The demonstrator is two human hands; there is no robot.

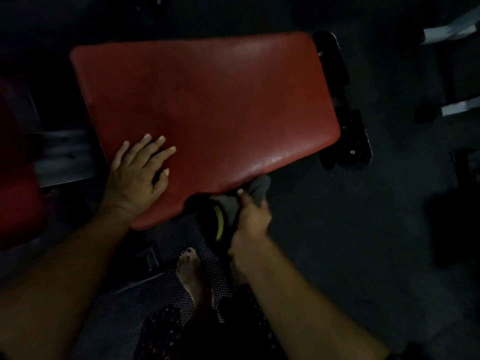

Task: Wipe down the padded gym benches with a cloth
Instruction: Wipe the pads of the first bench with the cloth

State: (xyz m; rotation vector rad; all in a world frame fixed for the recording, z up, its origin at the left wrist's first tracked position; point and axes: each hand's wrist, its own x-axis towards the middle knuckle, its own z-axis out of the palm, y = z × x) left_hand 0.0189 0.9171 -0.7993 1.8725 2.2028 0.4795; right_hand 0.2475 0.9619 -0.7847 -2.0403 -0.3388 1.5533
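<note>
A red padded bench pad (207,105) fills the middle of the head view, tilted, with a shine near its right corner. My left hand (137,172) lies flat on the pad's near left corner, fingers spread. My right hand (250,219) grips a grey cloth (249,196) with a yellow-green stripe and holds it against the pad's near edge, just below the rim. Part of the cloth is hidden under the pad and behind my fingers.
A black metal bracket (345,120) with bolts sticks out at the pad's right end. Another red pad (15,193) and a grey frame bar (62,157) lie at the left. My bare foot (192,274) stands on a textured mat (166,258). Pale equipment bars (459,107) sit far right on the dark floor.
</note>
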